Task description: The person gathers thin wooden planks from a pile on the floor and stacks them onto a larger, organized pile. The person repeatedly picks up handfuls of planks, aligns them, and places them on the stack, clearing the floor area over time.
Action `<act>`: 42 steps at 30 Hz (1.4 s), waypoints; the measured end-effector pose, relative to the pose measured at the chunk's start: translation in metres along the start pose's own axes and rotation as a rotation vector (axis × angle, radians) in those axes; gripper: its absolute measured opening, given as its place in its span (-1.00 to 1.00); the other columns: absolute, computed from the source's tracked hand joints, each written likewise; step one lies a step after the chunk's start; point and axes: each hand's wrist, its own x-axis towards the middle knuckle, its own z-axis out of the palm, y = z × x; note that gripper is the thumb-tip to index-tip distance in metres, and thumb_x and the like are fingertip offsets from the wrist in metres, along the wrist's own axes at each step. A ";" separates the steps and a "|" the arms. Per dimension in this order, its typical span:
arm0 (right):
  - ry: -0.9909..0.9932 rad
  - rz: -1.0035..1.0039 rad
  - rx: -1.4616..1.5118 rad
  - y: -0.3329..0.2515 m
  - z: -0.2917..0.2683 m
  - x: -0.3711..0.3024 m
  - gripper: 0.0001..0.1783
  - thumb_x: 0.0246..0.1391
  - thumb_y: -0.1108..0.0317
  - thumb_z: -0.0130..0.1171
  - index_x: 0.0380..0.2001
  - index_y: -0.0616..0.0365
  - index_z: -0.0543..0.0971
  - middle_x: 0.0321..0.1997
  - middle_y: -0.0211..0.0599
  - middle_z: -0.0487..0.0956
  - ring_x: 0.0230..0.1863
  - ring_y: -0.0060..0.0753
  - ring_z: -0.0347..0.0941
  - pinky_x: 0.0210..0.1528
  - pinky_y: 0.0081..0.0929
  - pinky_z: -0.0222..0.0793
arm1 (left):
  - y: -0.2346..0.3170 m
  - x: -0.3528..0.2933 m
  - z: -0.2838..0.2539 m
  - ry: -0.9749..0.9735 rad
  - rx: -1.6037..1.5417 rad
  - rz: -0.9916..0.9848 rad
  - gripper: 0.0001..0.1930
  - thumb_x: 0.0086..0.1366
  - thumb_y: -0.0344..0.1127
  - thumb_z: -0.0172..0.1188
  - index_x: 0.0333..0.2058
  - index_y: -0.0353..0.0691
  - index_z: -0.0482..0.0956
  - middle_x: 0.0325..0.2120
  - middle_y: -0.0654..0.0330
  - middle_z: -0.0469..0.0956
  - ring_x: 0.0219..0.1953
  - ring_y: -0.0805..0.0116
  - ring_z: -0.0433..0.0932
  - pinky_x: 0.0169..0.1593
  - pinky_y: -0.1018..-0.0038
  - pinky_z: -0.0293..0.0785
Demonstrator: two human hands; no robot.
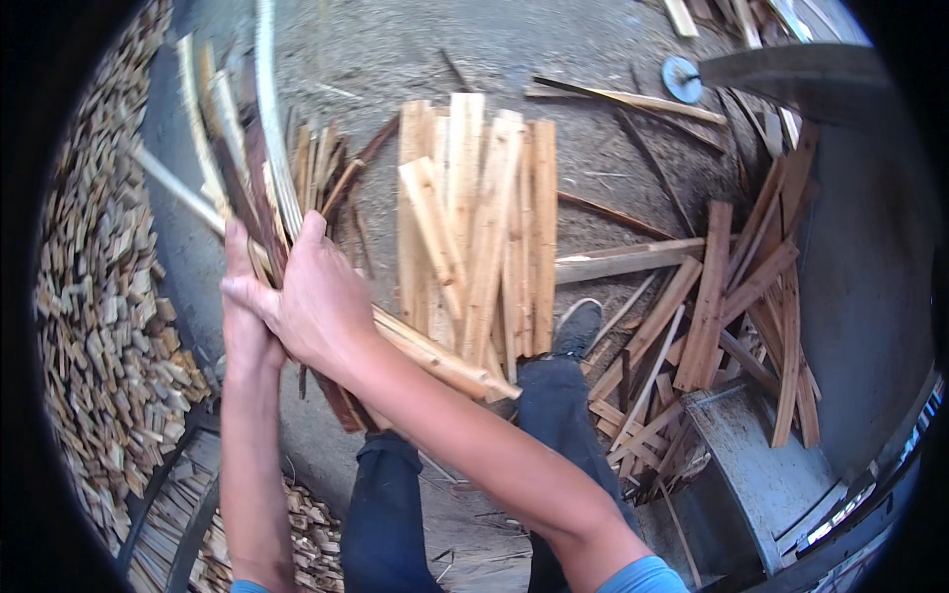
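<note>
Both my hands are closed around a loose bundle of thin wooden strips, some pale and some dark with bark. My left hand grips it from the left side, and my right hand wraps it from the right, the two touching each other. The strips fan out above the hands, and other ends stick out below and to the right of them. A stack of pale planks lies on the ground to the right of my hands, with a few planks askew on top.
At left rises a large heap of short cut wood pieces. Loose brown slats lie jumbled at right, beside a grey metal box and a large metal panel. My shoe is close to the plank stack.
</note>
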 end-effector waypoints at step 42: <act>0.509 0.650 -0.759 0.323 -0.388 -0.178 -0.64 -0.10 0.20 0.32 -0.28 0.08 0.43 -0.33 -0.08 0.60 -0.25 0.09 0.58 -0.19 -0.03 0.49 | -0.293 -0.114 0.269 -0.812 0.814 -0.130 -0.35 0.14 -0.24 0.41 0.17 -0.35 0.38 -0.08 0.14 0.53 -0.03 0.42 0.49 0.03 0.47 0.46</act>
